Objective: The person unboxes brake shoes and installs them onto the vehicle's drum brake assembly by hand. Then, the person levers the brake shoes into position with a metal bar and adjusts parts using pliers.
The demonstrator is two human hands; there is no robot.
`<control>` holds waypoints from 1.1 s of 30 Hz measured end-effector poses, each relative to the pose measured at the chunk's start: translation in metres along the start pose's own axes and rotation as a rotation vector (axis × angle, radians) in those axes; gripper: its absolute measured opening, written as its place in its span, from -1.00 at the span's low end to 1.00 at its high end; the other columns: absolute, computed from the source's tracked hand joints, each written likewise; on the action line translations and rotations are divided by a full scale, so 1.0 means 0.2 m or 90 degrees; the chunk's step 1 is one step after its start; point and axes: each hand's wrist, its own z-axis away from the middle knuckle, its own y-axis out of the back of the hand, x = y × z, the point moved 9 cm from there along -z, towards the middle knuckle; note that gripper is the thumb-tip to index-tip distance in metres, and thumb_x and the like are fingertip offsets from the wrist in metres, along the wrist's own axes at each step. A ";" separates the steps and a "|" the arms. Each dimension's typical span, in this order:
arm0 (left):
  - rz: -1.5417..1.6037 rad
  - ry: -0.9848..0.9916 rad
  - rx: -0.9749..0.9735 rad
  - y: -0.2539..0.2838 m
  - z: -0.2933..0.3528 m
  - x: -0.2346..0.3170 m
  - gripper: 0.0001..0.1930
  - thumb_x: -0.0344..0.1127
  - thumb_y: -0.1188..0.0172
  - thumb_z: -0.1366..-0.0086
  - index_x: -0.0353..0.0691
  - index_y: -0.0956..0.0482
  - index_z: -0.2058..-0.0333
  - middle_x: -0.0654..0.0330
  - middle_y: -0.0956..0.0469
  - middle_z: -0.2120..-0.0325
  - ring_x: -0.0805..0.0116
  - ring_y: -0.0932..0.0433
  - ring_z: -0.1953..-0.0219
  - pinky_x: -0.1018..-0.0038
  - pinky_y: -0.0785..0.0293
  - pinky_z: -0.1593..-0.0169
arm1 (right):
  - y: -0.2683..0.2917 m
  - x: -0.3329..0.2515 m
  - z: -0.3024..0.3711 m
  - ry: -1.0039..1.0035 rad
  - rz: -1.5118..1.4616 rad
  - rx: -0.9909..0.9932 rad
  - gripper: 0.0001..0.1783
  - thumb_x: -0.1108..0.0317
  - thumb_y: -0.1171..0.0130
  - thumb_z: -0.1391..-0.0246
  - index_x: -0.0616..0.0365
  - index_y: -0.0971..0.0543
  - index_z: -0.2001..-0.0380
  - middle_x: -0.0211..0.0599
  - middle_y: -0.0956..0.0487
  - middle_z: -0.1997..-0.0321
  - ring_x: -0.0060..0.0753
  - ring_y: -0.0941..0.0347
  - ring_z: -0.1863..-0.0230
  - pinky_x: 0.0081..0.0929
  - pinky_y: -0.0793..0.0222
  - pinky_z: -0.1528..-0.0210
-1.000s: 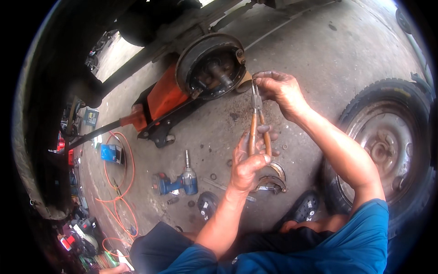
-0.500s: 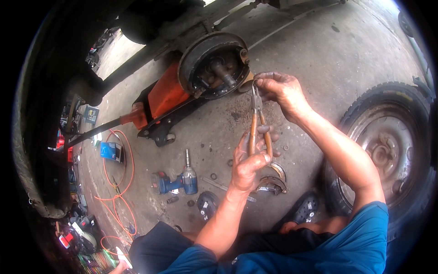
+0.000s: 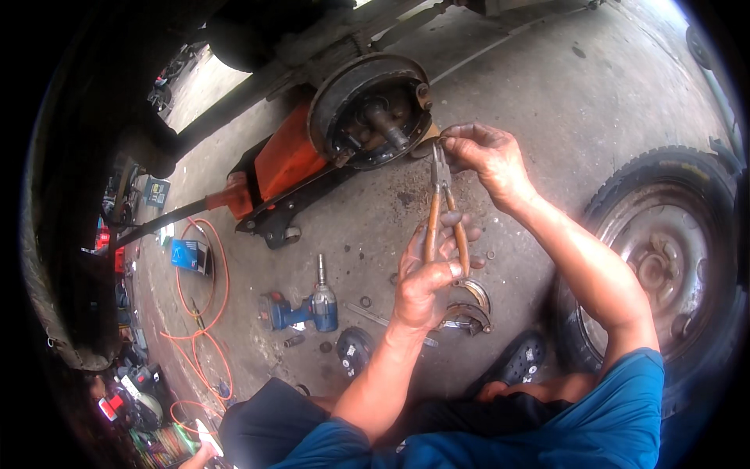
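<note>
My left hand (image 3: 426, 275) grips the orange handles of a pair of pliers (image 3: 442, 215), jaws pointing up. Their tip meets a small metal part (image 3: 445, 143) pinched in the fingers of my right hand (image 3: 486, 160). Both hands work just right of an exposed brake backing plate (image 3: 367, 109) with its axle stub, on a raised vehicle. Curved brake shoes (image 3: 467, 307) lie on the concrete under my left hand.
An orange floor jack (image 3: 273, 176) sits under the hub with its handle running left. A blue impact wrench (image 3: 301, 310), small nuts and a round cap lie on the floor. A removed wheel (image 3: 664, 266) lies at right. An orange hose (image 3: 199, 305) and tool clutter lie left.
The view has shifted slightly, so the hub appears a little further right and lower. My hands keep the same hold on pliers and part.
</note>
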 end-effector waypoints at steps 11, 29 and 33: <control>0.018 0.000 0.063 0.05 0.00 0.00 -0.29 -0.39 -0.13 0.15 -0.39 -0.26 -0.10 -0.03 -0.30 -0.03 0.15 -0.28 -0.11 0.20 -0.36 -0.06 | -0.01 -0.06 0.02 0.052 0.111 0.002 -0.71 0.33 -0.16 0.00 0.32 -0.56 0.25 -0.28 -0.59 0.41 -0.55 -0.47 0.42 -0.57 -0.43 0.30; 0.013 0.031 0.063 0.00 0.02 0.04 -0.29 -0.43 -0.13 0.14 -0.45 -0.24 -0.11 0.04 -0.30 -0.05 0.18 -0.29 -0.11 0.33 -0.37 -0.01 | -0.02 -0.09 0.02 0.074 0.135 -0.012 -0.74 0.38 -0.15 -0.01 0.31 -0.56 0.24 -0.28 -0.58 0.40 -0.53 -0.47 0.38 -0.54 -0.41 0.25; -0.011 0.037 0.080 0.02 0.02 0.03 -0.30 -0.43 -0.12 0.13 -0.45 -0.26 -0.10 0.06 -0.30 -0.05 0.20 -0.29 -0.09 0.38 -0.36 0.00 | -0.02 -0.05 0.02 0.046 0.136 -0.017 -0.74 0.37 -0.16 -0.03 0.30 -0.55 0.24 -0.29 -0.58 0.39 -0.54 -0.48 0.38 -0.54 -0.43 0.24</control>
